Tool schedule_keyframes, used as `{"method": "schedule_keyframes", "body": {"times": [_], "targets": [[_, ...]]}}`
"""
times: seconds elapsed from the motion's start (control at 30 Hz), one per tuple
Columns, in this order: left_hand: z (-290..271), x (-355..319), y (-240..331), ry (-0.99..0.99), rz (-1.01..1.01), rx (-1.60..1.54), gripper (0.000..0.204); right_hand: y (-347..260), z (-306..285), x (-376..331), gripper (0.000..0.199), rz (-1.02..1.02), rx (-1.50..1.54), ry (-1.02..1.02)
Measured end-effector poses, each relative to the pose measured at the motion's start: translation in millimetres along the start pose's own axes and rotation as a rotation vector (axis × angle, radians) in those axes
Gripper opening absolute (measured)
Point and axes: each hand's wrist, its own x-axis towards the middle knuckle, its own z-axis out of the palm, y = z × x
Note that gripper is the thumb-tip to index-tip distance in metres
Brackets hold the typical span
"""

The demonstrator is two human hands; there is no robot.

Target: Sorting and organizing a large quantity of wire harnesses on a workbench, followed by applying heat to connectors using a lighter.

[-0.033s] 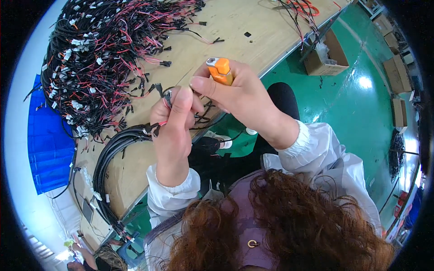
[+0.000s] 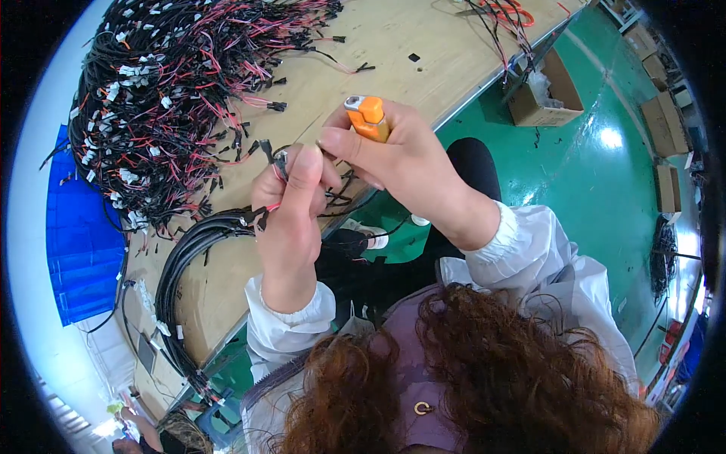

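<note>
While my left hand point(image 2: 291, 204) is pinching the wire end point(image 2: 278, 160) and my right hand point(image 2: 401, 163) is gripping the orange lighter point(image 2: 368, 119), I am risking scorched fingertips, both sitting so close.

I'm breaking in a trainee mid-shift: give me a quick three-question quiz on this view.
1. True or false: the right hand holds an orange lighter.
2. What does the left hand pinch? A) a cable end with red and black wires B) a screwdriver C) a roll of tape
3. Where does the big heap of wire harnesses lie?

Key: 1 true. 2 A, the cable end. 3 On the wooden workbench, left of the hands.
</note>
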Motion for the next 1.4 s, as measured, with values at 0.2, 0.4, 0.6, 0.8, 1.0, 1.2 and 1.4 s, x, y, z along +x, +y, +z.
{"method": "schedule_keyframes", "body": {"times": [0.2, 0.4, 0.6, 0.8, 1.0, 1.2, 1.4], "targets": [[-2, -1, 0, 0.002, 0.031, -0.041, 0.026, -8, -2, -4, 0.016, 0.14, 0.271, -0.03], [4, -3, 1, 0.038, 0.079, 0.068, 0.027, -2, 2, -3, 0.016, -0.02, -0.002, 0.0], [3, -5, -3, 0.098, 0.141, 0.141, 0.028, -4, -2, -2, 0.018, 0.004, 0.11, 0.113], [1, -2, -7, 0.096, 0.108, -0.107, 0.028, -4, 0, -1, 0.017, 0.03, 0.271, 0.111], [1, -3, -6, 0.064, 0.106, -0.142, 0.027, 4, 5, -5, 0.014, 0.109, 0.336, -0.033], [5, -4, -2, 0.101, 0.103, -0.118, 0.027, 7, 5, -5, 0.011, 0.034, 0.175, -0.015], [2, -4, 0, 0.072, 0.106, -0.086, 0.028, 10, 4, -3, 0.012, -0.028, 0.137, -0.031]]}}
